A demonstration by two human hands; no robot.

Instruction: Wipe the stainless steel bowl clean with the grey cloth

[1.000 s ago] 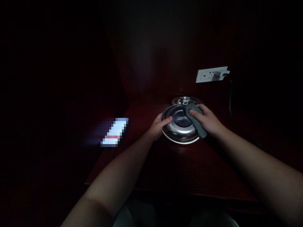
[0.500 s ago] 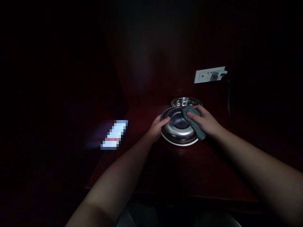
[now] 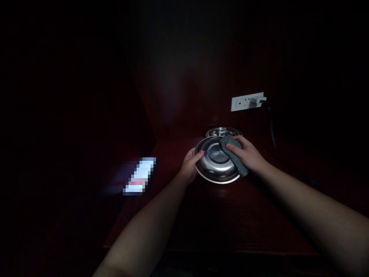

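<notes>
Dish of shiny silver metal, round with a pale rim (image 3: pixel 216 169), is held tilted over the dark red, wood-like surface (image 3: pixel 219 223), well back from the front edge and closer to the rear edge. Whether the lower rim is rested on the surface cannot be told, nor whether the inner or the outer face is shown; light is reflected on its dark, flat centre. The left rim is clamped in the left grip (image 3: pixel 190 166), with the thumb laid on the face and the other fingers mostly hidden. A grey-green, folded cloth (image 3: pixel 235 156) is clamped in the right grip (image 3: pixel 249 153) and laid against the dish's right side.

Behind it, near the rear edge, more round silver metal dishware (image 3: pixel 221 131) is partly covered; several rims are seen, one within another, and its contents cannot be made out. By the left edge, a bright, blurred rectangular screen (image 3: pixel 140 175) is placed. Above the rear edge, a white wall socket (image 3: pixel 239 103) is fitted with a white plug (image 3: pixel 257 101).
</notes>
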